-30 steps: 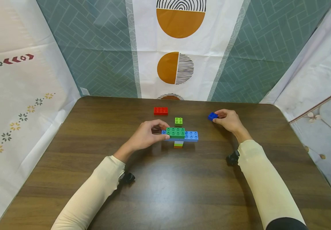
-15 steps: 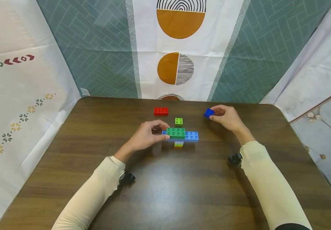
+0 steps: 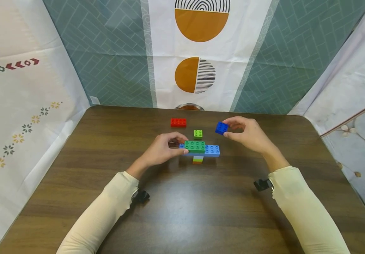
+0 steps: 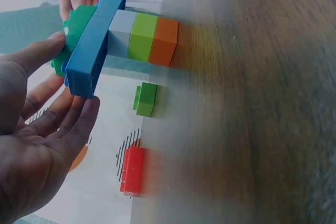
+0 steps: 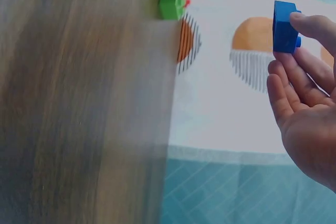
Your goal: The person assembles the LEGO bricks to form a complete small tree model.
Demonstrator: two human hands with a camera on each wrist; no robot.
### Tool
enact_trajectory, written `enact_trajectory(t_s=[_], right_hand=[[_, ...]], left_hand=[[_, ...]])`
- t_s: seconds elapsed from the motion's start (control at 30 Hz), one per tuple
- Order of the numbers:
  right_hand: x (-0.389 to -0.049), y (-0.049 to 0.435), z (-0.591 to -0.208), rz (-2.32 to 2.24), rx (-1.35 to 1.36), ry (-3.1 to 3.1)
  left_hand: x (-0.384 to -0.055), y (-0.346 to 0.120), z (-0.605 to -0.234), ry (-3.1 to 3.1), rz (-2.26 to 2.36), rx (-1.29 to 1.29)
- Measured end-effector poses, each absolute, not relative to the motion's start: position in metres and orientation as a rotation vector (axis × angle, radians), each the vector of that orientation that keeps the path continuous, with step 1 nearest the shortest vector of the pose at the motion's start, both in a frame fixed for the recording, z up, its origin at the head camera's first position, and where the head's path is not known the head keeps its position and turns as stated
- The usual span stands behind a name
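Observation:
A stack of toy bricks stands mid-table: a green brick (image 3: 194,146) on top, a long light-blue layer (image 3: 212,151) under it, then a column of white, lime and orange bricks (image 4: 165,43). My left hand (image 3: 164,150) grips the stack's left end, thumb against the green brick and fingers at the blue layer's far side. My right hand (image 3: 247,134) pinches a small dark-blue brick (image 3: 221,128) between thumb and fingers, raised off the table to the right of the stack. In the right wrist view this brick (image 5: 284,27) shows its hollow underside.
Behind the stack sits a small lime brick (image 3: 198,134), with a red brick (image 3: 178,122) farther back and left. The wooden table (image 3: 182,211) ends at a patterned cloth (image 3: 198,77) hanging behind.
My right hand has lifted the dark-blue brick off the table and carried it leftward, closer to the stack. My left hand keeps its hold in place.

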State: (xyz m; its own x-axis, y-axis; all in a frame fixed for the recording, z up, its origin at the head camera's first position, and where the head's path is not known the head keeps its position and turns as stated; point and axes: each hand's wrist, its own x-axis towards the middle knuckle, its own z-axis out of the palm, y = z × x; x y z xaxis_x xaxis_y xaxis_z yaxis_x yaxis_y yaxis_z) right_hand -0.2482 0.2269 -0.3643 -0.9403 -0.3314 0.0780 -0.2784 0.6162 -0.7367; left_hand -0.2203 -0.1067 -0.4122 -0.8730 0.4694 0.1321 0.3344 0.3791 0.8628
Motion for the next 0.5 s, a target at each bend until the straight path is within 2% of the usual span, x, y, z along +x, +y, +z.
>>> enact_trajectory(t_s=[0.2, 0.5], right_hand=[[-0.231, 0.220, -0.361, -1.243, -0.673, 2.716], [-0.217, 0.211, -0.368, -1.129, -0.721, 2.672]], left_hand=[[-0.221, -0.107, -0.412, 2.492, 1.511, 0.736], [-0.220, -0.106, -0.412, 2.496, 1.510, 0.749]])
